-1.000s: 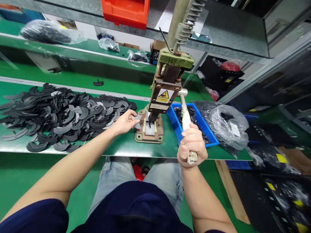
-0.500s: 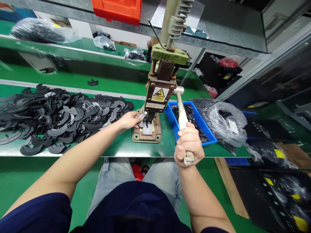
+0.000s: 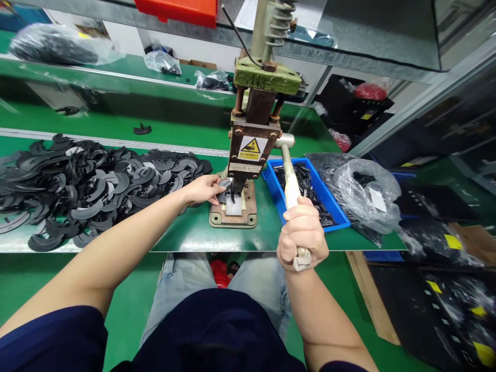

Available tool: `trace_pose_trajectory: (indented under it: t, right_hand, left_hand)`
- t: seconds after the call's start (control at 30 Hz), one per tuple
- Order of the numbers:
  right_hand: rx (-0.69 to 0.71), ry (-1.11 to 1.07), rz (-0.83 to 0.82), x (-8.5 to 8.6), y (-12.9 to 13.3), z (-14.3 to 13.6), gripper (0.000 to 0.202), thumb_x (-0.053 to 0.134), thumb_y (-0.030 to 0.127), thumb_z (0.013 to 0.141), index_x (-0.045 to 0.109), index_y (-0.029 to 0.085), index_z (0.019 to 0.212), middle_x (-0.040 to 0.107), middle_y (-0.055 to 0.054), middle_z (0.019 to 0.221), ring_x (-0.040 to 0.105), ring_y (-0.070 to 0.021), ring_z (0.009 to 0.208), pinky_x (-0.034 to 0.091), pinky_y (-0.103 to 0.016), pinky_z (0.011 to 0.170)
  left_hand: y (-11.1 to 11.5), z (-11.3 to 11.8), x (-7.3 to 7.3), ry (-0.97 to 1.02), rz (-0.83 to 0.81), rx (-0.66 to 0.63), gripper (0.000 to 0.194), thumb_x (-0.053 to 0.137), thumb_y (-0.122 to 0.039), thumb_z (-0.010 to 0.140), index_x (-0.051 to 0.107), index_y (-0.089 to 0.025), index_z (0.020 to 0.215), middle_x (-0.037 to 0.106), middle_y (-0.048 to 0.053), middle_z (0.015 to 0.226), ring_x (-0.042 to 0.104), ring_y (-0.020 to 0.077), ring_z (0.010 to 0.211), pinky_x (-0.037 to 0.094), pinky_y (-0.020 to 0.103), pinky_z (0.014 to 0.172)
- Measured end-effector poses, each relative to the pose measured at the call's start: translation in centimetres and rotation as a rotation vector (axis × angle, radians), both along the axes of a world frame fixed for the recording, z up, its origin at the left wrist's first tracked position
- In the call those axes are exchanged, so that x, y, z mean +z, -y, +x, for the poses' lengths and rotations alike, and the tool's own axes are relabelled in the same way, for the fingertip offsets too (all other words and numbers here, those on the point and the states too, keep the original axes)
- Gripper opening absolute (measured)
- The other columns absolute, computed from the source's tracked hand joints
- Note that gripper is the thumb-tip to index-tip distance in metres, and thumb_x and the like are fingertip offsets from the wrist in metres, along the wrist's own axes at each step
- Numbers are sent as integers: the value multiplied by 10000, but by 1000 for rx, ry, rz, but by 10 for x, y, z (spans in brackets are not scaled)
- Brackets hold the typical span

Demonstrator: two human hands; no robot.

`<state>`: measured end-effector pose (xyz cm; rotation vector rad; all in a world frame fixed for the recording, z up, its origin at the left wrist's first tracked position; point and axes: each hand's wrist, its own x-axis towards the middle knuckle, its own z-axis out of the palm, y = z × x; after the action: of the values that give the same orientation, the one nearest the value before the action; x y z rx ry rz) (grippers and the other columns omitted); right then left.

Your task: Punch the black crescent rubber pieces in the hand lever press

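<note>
A hand press [image 3: 250,142] with a warning label stands on the green bench. My right hand [image 3: 303,233] is wrapped round the wrapped end of its lever [image 3: 290,178], which points down toward me. At the press base [image 3: 232,219] my left hand [image 3: 205,190] pinches a curved dark plastic part [image 3: 223,191] between thumb and fingers. The part's right end lies under the ram, over a small metal plate [image 3: 234,206]. How the ram meets the part is partly hidden.
A large heap of curved black parts [image 3: 104,188] covers the bench's left. Right of the press sits a blue tray [image 3: 333,209] with small black pieces, beside a clear plastic bag [image 3: 366,194]. Overhead runs a metal shelf [image 3: 372,46] with a red bin [image 3: 178,9].
The view has shifted slightly. Both hands keep their grips; the lever and the curved part look nearly unmoved.
</note>
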<state>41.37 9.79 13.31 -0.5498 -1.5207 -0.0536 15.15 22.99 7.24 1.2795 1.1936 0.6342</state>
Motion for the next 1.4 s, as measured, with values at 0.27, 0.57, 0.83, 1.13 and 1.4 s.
trace_pose_trajectory:
  t: [0.27,0.57,0.83,1.13,1.4]
  right_hand:
    - [-22,-22,-8,-2,0,-1,256,670,378,913,549,275,712,570,47,622,664,-203,717,600,-616,958]
    - [-33,-6,0,-4,2,1,278,647,356,936,521,269,705,535,40,626,645,-194,711,611,-589,954]
    - [60,-83,100,75,-27,-9,234,660,471,974,647,263,1080,610,29,841,708,-146,850,631,-431,961]
    - [151,-243,-302,31,-67,11,373,576,392,1055,541,245,1396,654,-70,1383,666,-203,1346,538,-443,1191]
    - [417,53,-872,-90,-14,-48,373,720,504,959,683,174,1128,752,-37,1023,728,-145,887,647,-324,802]
  left_hand:
    - [3,4,-5,-53,40,73,377,892,-376,834,569,-184,848,588,-33,671,664,117,545,635,253,557]
    - [-9,6,-3,-73,-175,43,440,917,-358,816,506,-202,809,612,-25,579,677,145,483,607,231,511]
    - [3,14,7,3,-296,84,323,821,-274,910,507,-201,901,698,26,656,739,181,548,636,254,568]
    - [54,-15,37,139,-80,125,404,872,-421,870,555,-173,902,751,58,720,751,172,598,637,255,574]
    - [111,-3,62,159,55,-17,495,860,-579,814,565,-185,863,705,1,714,709,154,557,621,276,537]
